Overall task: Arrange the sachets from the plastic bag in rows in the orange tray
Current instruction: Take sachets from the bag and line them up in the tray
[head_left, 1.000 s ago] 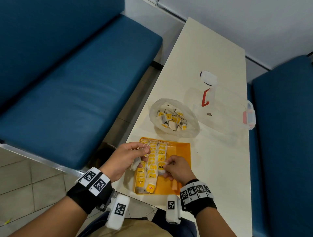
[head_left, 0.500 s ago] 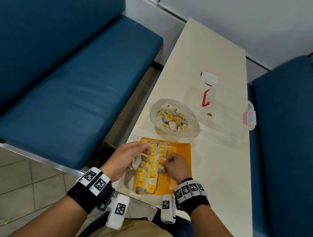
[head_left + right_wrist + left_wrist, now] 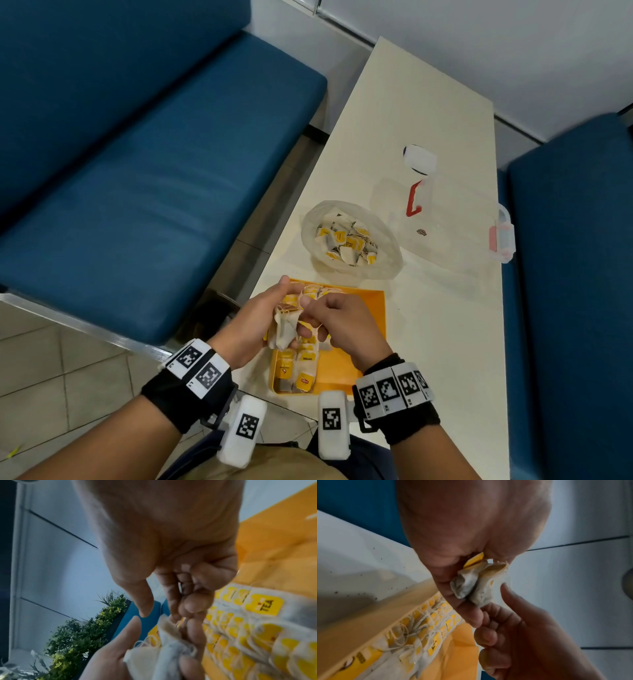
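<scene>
A: Where are the sachets (image 3: 284, 329) at this point?

B: A small bunch is gripped in the curled fingers of the left hand (image 3: 253, 325), held just above the tray (image 3: 363, 329). Its threads are tangled. The bunch is being picked at by the right hand (image 3: 342, 325), fingers bent in a pinch; whether one sachet has actually been caught there cannot be told.

A: And the rest?

B: Two rows (image 3: 301, 366) are laid in the tray under and below both hands. The bag (image 3: 349, 240), with many left in it, lies beyond the fingertips.

A: What could go wrong?

B: Probably a snag. If one sachet is pulled while the threads are knotted, others may be dragged out of the left hand and dropped across the rows. A paper sachet could also be torn by a hard tug.

A: Anything else?

B: The rows are just beneath the knuckles, so they could be disturbed if a hand is lowered carelessly.
</scene>
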### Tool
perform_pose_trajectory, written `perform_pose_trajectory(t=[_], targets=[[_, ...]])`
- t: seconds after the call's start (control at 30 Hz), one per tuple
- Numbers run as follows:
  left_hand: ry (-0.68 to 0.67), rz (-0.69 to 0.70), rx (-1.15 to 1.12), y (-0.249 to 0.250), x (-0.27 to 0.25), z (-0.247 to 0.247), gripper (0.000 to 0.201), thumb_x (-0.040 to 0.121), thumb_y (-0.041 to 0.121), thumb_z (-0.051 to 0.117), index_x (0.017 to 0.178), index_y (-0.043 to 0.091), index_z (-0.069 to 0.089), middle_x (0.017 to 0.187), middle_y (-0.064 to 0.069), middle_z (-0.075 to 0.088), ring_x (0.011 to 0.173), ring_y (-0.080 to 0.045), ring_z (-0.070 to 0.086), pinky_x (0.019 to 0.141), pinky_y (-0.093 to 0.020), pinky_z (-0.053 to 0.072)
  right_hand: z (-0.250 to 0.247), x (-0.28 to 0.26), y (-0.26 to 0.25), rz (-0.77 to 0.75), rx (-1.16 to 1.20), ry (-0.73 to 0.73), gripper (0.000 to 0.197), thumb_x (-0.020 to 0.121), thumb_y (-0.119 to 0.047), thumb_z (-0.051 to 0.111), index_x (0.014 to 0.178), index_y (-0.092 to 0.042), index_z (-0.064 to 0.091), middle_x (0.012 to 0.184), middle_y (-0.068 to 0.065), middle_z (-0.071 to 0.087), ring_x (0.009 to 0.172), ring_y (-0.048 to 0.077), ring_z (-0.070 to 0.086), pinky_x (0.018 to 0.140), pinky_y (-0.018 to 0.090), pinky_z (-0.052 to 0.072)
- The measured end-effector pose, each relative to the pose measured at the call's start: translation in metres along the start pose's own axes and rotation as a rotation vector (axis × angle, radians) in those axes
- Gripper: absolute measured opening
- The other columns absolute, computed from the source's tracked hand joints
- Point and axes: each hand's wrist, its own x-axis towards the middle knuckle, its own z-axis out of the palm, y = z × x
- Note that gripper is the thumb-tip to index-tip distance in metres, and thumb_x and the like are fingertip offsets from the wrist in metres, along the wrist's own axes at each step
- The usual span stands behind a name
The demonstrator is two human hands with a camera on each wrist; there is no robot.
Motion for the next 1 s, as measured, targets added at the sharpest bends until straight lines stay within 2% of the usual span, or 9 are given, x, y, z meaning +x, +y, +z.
perform_pose_trajectory(t=[0.1, 0.17, 0.27, 0.37, 0.5, 0.6, 0.73, 0.9, 1.0], targets=[[0.002, 0.031, 0.081, -0.003, 0.000, 0.003, 0.053, 0.100, 0.059, 0.039, 0.128, 0.021, 0.062, 0.105, -0.026, 0.072, 0.082, -0.034, 0.068, 0.062, -0.038, 0.056, 0.006, 0.001, -0.003, 0.112, 0.018, -0.047, 0.040, 0.088, -0.047, 0.069, 0.075, -0.009, 0.067, 0.064, 0.006, 0.065, 0.049, 0.015, 0.052, 0.041, 0.018, 0.033], [-0.002, 0.033, 0.126, -0.004, 0.000, 0.004, 0.057, 0.093, 0.063, 0.042, 0.126, 0.022, 0.063, 0.114, -0.021, 0.072, 0.088, -0.034, 0.069, 0.064, -0.039, 0.056, 0.008, 0.000, -0.005, 0.110, 0.052, -0.075, 0.030, 0.088, -0.034, 0.072, 0.071, -0.010, 0.065, 0.063, 0.010, 0.064, 0.045, 0.014, 0.050, 0.040, 0.018, 0.032], [-0.034, 0.032, 0.141, -0.002, -0.003, 0.004, 0.061, 0.088, 0.062, 0.048, 0.125, 0.016, 0.064, 0.110, -0.023, 0.071, 0.086, -0.032, 0.069, 0.060, -0.035, 0.055, 0.006, -0.001, -0.006, 0.059, 0.099, -0.054, 0.020, 0.088, -0.014, 0.072, 0.071, -0.008, 0.064, 0.057, 0.002, 0.060, 0.042, 0.012, 0.050, 0.038, 0.016, 0.033], [-0.069, 0.079, 0.178, -0.001, -0.005, 0.002, 0.050, 0.092, 0.046, 0.058, 0.122, 0.006, 0.064, 0.110, -0.028, 0.069, 0.083, -0.030, 0.069, 0.058, -0.033, 0.053, 0.003, 0.001, -0.004, -0.043, 0.105, 0.019, 0.012, 0.086, -0.012, 0.073, 0.079, -0.004, 0.067, 0.060, 0.000, 0.061, 0.049, 0.013, 0.052, 0.042, 0.016, 0.037], [-0.031, 0.129, 0.200, -0.003, -0.004, -0.004, 0.032, 0.093, 0.023, 0.068, 0.111, -0.003, 0.067, 0.103, -0.020, 0.070, 0.078, -0.027, 0.069, 0.054, -0.031, 0.050, -0.002, 0.004, 0.000, -0.157, 0.099, 0.110, 0.007, 0.085, -0.014, 0.074, 0.084, -0.008, 0.069, 0.061, -0.004, 0.063, 0.051, 0.010, 0.056, 0.049, 0.019, 0.042], [0.005, 0.148, 0.233, -0.004, -0.004, -0.007, 0.022, 0.095, 0.018, 0.067, 0.104, -0.002, 0.069, 0.093, -0.014, 0.071, 0.077, -0.024, 0.069, 0.054, -0.029, 0.051, -0.005, 0.006, 0.003, -0.213, 0.120, 0.140, 0.006, 0.085, -0.015, 0.076, 0.084, -0.013, 0.071, 0.067, -0.005, 0.067, 0.056, 0.012, 0.058, 0.052, 0.021, 0.045], [0.007, 0.166, 0.243, -0.004, -0.005, -0.006, 0.019, 0.095, 0.018, 0.067, 0.104, 0.002, 0.073, 0.090, -0.008, 0.073, 0.078, -0.022, 0.068, 0.053, -0.027, 0.050, -0.002, 0.004, 0.006, -0.254, 0.154, 0.069, 0.006, 0.084, -0.009, 0.076, 0.089, -0.009, 0.072, 0.069, -0.003, 0.068, 0.059, 0.011, 0.060, 0.051, 0.016, 0.043], [0.023, 0.156, 0.208, -0.002, -0.005, -0.010, 0.024, 0.096, 0.018, 0.067, 0.119, 0.011, 0.070, 0.106, -0.019, 0.073, 0.079, -0.029, 0.068, 0.050, -0.026, 0.049, -0.016, 0.007, 0.007, -0.232, 0.281, 0.088, 0.005, 0.086, -0.005, 0.073, 0.089, -0.006, 0.069, 0.063, 0.004, 0.064, 0.059, 0.016, 0.058, 0.049, 0.022, 0.040], [0.051, 0.131, 0.187, -0.002, -0.004, -0.013, 0.023, 0.096, 0.017, 0.067, 0.117, 0.009, 0.070, 0.106, -0.020, 0.074, 0.077, -0.029, 0.067, 0.050, -0.028, 0.049, -0.031, 0.011, 0.015, -0.203, 0.152, 0.095, 0.004, 0.087, -0.001, 0.070, 0.089, -0.001, 0.067, 0.065, 0.007, 0.066, 0.053, 0.012, 0.059, 0.048, 0.017, 0.041]])
